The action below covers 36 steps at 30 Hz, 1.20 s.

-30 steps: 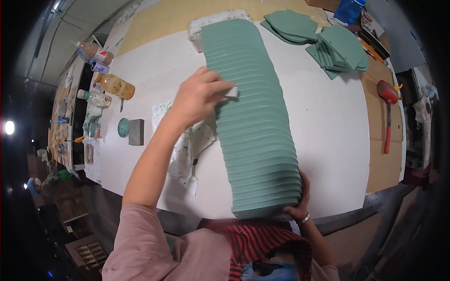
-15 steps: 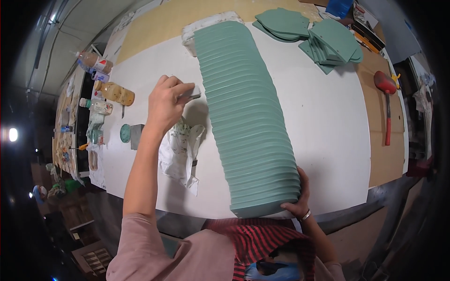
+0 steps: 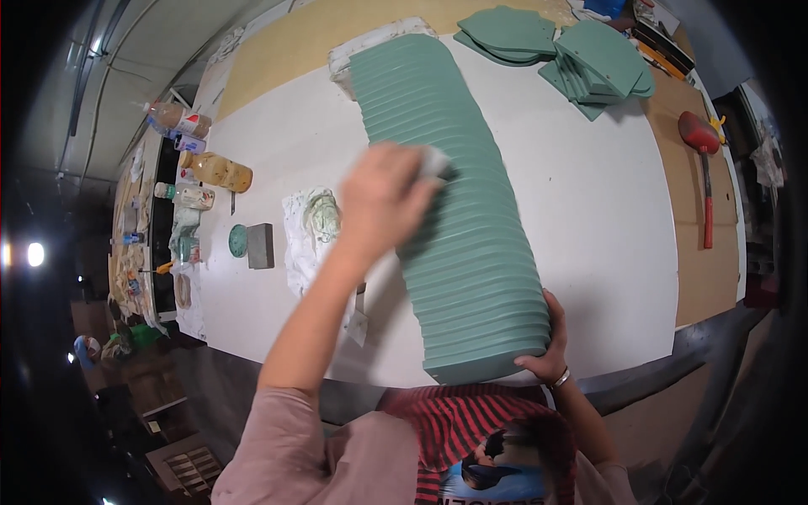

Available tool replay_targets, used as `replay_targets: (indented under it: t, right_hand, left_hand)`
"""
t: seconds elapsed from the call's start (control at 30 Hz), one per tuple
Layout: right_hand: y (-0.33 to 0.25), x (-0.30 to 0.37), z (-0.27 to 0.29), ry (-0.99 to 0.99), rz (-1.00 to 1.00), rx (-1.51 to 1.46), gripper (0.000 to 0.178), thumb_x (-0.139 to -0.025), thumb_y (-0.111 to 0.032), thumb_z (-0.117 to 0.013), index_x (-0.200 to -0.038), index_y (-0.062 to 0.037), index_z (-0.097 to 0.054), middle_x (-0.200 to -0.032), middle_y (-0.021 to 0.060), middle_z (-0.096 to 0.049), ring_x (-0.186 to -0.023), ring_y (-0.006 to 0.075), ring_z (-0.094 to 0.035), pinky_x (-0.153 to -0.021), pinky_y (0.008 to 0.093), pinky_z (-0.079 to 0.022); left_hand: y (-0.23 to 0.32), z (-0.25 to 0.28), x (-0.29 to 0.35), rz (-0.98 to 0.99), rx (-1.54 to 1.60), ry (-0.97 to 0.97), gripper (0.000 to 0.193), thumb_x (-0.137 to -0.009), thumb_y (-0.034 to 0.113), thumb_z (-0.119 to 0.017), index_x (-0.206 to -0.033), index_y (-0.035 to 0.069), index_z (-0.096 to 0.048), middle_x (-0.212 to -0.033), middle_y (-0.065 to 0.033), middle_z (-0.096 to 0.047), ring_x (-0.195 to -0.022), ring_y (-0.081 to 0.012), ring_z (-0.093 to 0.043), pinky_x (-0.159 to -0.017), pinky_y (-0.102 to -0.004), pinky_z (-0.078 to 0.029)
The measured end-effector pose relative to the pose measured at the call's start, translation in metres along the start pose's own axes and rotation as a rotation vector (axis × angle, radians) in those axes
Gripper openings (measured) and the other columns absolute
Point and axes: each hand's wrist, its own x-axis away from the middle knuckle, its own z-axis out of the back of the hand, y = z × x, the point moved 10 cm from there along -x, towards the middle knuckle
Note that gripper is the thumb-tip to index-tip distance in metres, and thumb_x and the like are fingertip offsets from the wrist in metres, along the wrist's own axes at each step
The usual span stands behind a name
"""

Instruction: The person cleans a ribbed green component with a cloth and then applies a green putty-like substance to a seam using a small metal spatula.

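A long row of green panels point(image 3: 471, 252) with rounded edges runs across the white table, packed face to face. My left hand point(image 3: 383, 198), blurred by motion, is over the row's left side with its fingers closed on a small grey pad point(image 3: 435, 162). The pad is at the panels' edges; whether it touches them I cannot tell. At the near end, my right hand point(image 3: 549, 349) grips the row's right corner, thumb on the front face and fingers along the side. A smeared white block point(image 3: 341, 63) stands against the far end.
Left of the row lie a stained white cloth point(image 3: 299, 223), a grey block point(image 3: 261, 246) and a round green pad point(image 3: 239, 241). Bottles point(image 3: 220, 172) stand along the left edge. Loose green panels point(image 3: 509, 35) lie at the back right, and a red mallet point(image 3: 699, 135) on brown board.
My left hand has moved right with the grey pad, from beside the row to over its panels. My right hand keeps its grip. The whole view has shifted slightly.
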Motion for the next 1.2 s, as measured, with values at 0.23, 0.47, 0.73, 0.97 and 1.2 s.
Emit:
replay_targets:
  t: [0.23,0.47,0.73,0.97,1.2]
  right_hand:
    - [-0.005,-0.001,0.003,-0.024,0.017,0.153,0.119,-0.059,-0.042,-0.093,-0.149,0.0027,-0.031,-0.146,0.0194,-0.042,-0.134,0.0317,-0.045,-0.111,0.0431,-0.037]
    - [0.000,-0.003,0.001,-0.017,0.023,0.099,0.119,-0.058,-0.044,-0.092,-0.149,0.0024,-0.032,-0.146,0.0199,-0.044,-0.132,0.0323,-0.047,-0.109,0.0438,-0.038]
    - [-0.005,-0.002,0.005,0.016,0.053,0.150,0.116,-0.059,-0.048,-0.091,-0.148,0.0031,-0.035,-0.144,0.0209,-0.046,-0.130,0.0331,-0.049,-0.108,0.0436,-0.040]
    - [-0.006,-0.006,0.003,0.010,0.061,0.180,0.117,-0.060,-0.053,-0.089,-0.146,0.0053,-0.036,-0.143,0.0224,-0.048,-0.129,0.0354,-0.050,-0.108,0.0443,-0.040]
    - [-0.011,-0.006,0.006,0.028,0.079,0.236,0.117,-0.060,-0.057,-0.088,-0.146,0.0052,-0.037,-0.142,0.0235,-0.049,-0.129,0.0361,-0.051,-0.107,0.0439,-0.041]
  left_hand:
    - [-0.071,0.028,0.057,0.287,-0.138,-0.108,0.023,-0.075,-0.001,-0.074,-0.098,0.002,-0.070,-0.086,-0.0092,-0.060,-0.072,-0.0225,-0.062,-0.059,-0.0321,-0.052]
    - [0.024,-0.008,0.016,-0.018,-0.088,-0.052,0.026,-0.076,0.006,-0.077,-0.101,0.005,-0.070,-0.091,-0.0091,-0.064,-0.080,-0.0240,-0.064,-0.064,-0.0360,-0.053]
    - [-0.040,0.019,0.034,0.259,-0.128,0.053,0.022,-0.073,0.010,-0.077,-0.094,0.007,-0.070,-0.084,-0.0095,-0.061,-0.082,-0.0284,-0.061,-0.069,-0.0404,-0.050]
    - [-0.039,0.006,0.017,0.193,-0.245,-0.032,0.030,-0.074,0.006,-0.078,-0.103,0.008,-0.071,-0.090,-0.0056,-0.064,-0.083,-0.0260,-0.060,-0.071,-0.0356,-0.051]
    - [-0.033,0.017,0.037,0.126,-0.181,-0.219,0.032,-0.072,-0.002,-0.075,-0.102,0.008,-0.075,-0.088,-0.0058,-0.065,-0.084,-0.0251,-0.057,-0.071,-0.0363,-0.051]
